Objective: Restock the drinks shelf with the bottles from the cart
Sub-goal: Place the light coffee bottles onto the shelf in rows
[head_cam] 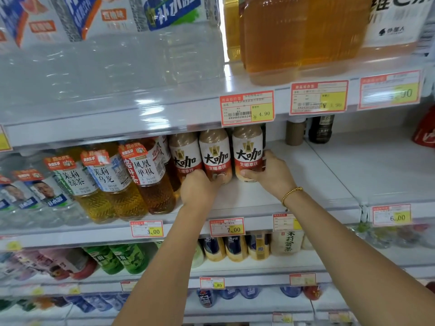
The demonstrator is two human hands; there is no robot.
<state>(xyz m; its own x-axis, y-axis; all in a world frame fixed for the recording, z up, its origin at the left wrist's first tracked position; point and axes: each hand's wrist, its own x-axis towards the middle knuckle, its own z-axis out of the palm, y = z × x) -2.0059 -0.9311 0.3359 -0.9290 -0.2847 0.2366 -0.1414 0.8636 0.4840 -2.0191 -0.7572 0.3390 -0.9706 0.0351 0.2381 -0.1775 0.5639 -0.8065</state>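
While both stand apparently upright, left hand [200, 188] grips middle latte bottle [214, 152], right hand [270, 171] grips end latte bottle [247, 151].

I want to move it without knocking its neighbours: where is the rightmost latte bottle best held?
Probably the lower body, from the right: the rightmost latte bottle stands upright, the middle latte bottle crowds its left, shelf board shows on its right. The right hand grips there.

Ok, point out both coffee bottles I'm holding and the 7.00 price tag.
Right-hand coffee bottle [248, 156]: head view, white label.
Left-hand coffee bottle [215, 158]: head view, white label.
7.00 price tag [227, 227]: head view, tag centre.
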